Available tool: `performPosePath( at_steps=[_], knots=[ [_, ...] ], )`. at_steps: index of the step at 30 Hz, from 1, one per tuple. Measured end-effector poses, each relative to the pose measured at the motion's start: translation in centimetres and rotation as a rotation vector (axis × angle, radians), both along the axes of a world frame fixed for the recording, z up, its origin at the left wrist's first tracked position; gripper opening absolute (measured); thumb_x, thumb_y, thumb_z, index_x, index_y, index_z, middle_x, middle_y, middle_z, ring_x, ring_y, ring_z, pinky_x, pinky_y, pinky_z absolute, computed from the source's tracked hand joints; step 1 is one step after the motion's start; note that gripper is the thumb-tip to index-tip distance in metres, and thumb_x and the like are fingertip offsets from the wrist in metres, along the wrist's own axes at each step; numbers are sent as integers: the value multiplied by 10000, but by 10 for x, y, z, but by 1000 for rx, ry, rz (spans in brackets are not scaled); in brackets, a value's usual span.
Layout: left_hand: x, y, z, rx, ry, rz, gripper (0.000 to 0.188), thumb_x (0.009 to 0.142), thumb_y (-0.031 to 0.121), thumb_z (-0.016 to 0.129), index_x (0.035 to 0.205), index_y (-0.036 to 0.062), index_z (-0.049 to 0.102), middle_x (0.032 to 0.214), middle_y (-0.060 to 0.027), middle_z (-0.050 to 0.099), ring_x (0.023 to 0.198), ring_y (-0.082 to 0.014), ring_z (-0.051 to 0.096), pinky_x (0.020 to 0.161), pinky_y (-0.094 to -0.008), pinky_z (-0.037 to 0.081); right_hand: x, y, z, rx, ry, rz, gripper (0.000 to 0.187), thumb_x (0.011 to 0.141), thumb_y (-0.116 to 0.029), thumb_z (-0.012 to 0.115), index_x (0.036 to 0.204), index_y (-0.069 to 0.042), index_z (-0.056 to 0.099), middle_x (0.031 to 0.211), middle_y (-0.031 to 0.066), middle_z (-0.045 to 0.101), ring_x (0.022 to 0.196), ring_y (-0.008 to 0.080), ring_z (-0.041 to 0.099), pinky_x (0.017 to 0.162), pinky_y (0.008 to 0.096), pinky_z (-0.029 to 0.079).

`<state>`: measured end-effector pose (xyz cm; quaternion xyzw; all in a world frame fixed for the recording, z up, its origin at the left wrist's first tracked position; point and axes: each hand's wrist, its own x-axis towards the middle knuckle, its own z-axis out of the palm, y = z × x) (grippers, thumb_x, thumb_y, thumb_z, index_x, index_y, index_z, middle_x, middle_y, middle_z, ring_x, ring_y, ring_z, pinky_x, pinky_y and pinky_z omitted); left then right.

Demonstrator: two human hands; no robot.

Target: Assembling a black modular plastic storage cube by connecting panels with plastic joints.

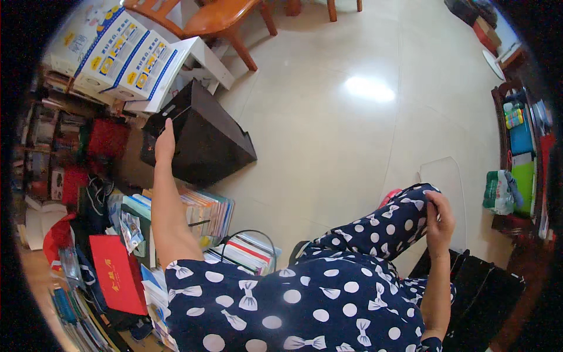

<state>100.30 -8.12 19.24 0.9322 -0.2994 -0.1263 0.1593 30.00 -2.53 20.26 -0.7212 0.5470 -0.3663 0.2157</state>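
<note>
My left arm reaches far forward on the left. My left hand [165, 144] is closed on the upper edge of a dark brown storage box [211, 138], next to its cut-out handle. The thumb lies on the near face, and the other fingers are mostly hidden. The box stands tilted on the floor beside a white piece of furniture. On the right, my right hand [441, 220] rests on my raised knee, its fingers laid over the polka-dot trouser cloth [404, 220] and holding nothing.
White-and-blue cartons [126, 58] are stacked behind the box. Books [217, 214] stand in rows at lower left, near a red flat box [117, 273]. An orange wooden chair [223, 17] is at the back. Shelves with a green folder [522, 182] line the right; black cases [487, 293] lie lower right.
</note>
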Motion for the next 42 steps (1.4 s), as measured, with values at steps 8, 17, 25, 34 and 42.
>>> performPosePath(
  at_steps=[8,17,25,34,42],
  knots=[
    [-72,-52,34,-315,-420,-327,659,979,521,336,1360,1,470,1347,-225,522,1282,-393,447,1095,-428,297,-102,59,-9,-36,-16,-428,256,945,31,502,1182,26,596,1177,105,631,1120,194,591,1001,313,429],
    [-469,-114,7,-658,131,-1548,539,998,289,462,1445,8,354,1466,-167,410,1362,-299,372,1147,-407,239,-203,116,-6,-225,-140,-934,262,882,2,585,1140,-26,626,1151,103,626,1017,202,607,875,288,480],
    [-854,-68,-56,-450,319,-2112,465,874,270,661,1259,33,552,1386,-235,466,1306,-387,421,1064,-433,374,-262,216,0,-301,-38,-1221,235,885,2,597,1113,-29,644,1138,92,629,992,175,614,847,266,488],
    [-997,-5,-167,80,-294,-2369,490,851,335,652,1279,121,549,1306,-138,563,1218,-309,526,1019,-484,406,-312,199,-91,65,130,-1176,295,888,-172,601,1149,-35,617,1158,178,608,1078,356,583,938,380,468],
    [-1037,20,-203,110,-72,-2389,206,853,325,646,910,136,702,939,-88,700,944,-289,662,834,-449,495,-371,142,-168,470,272,-1099,297,820,-151,648,1096,-43,625,1069,204,625,1004,393,599,842,475,496]
  ],
)
